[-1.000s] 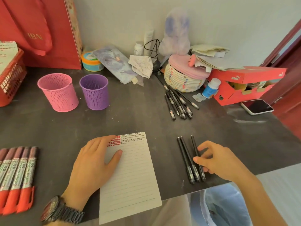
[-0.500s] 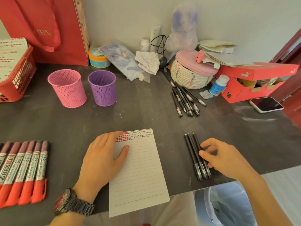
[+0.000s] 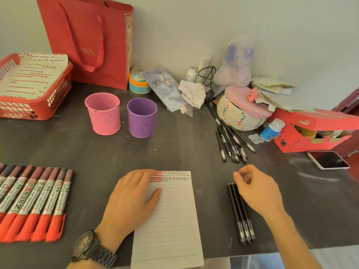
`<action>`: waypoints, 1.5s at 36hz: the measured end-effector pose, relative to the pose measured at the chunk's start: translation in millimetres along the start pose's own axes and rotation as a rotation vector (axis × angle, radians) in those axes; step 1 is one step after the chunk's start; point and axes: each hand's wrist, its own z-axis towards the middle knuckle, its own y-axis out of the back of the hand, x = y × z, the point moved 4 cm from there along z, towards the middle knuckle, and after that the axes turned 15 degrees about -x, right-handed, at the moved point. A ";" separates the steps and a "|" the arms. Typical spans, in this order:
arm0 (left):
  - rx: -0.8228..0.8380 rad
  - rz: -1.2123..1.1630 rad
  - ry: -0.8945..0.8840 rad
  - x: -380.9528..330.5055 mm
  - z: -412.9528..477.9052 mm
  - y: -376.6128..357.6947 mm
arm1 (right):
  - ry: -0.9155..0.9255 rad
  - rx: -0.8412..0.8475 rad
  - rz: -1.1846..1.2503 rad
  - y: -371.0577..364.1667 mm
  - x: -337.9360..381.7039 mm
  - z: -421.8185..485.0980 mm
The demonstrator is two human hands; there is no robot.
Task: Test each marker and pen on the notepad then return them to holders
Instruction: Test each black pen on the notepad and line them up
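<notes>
My left hand (image 3: 130,202) lay flat on the notepad (image 3: 174,220) in the lower middle of the frame, fingers straight, pressing it. To its right the three black pens (image 3: 239,210) lay side by side, their long axis nearly up and down the frame. My right hand (image 3: 260,191), the nearer one, was curled over their far ends; whether it pinched one I cannot tell.
</notes>
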 end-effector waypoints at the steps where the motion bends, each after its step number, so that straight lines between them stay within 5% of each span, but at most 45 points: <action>1: -0.004 0.003 -0.003 0.2 0.0 0.2 | 0.009 -0.008 0.010 -5.1 7.5 8.4; 10: -0.035 -0.019 -0.009 1.7 -2.4 -1.2 | 0.158 0.011 -0.200 -46.7 58.1 69.5; 22: -0.015 -0.037 0.015 2.4 -3.3 -0.5 | 0.124 0.179 -0.321 -51.9 65.5 77.0; 25: -0.013 -0.047 0.023 2.6 -3.2 -0.4 | 0.103 0.148 -0.125 -42.6 77.6 66.1; 29: -0.026 -0.055 0.001 0.6 -3.7 1.1 | -0.195 0.232 0.561 -38.5 103.3 26.1; 33: -0.041 -0.094 -0.027 -3.3 -3.2 4.9 | -0.237 0.331 1.015 -37.3 130.1 -30.7; 43: -0.133 -0.095 -0.217 -15.5 -3.0 8.6 | -0.165 0.258 1.075 -58.9 137.2 -96.1; 54: -0.141 -0.003 -0.218 -17.9 0.2 6.0 | -0.157 0.237 1.166 -59.6 132.1 -95.7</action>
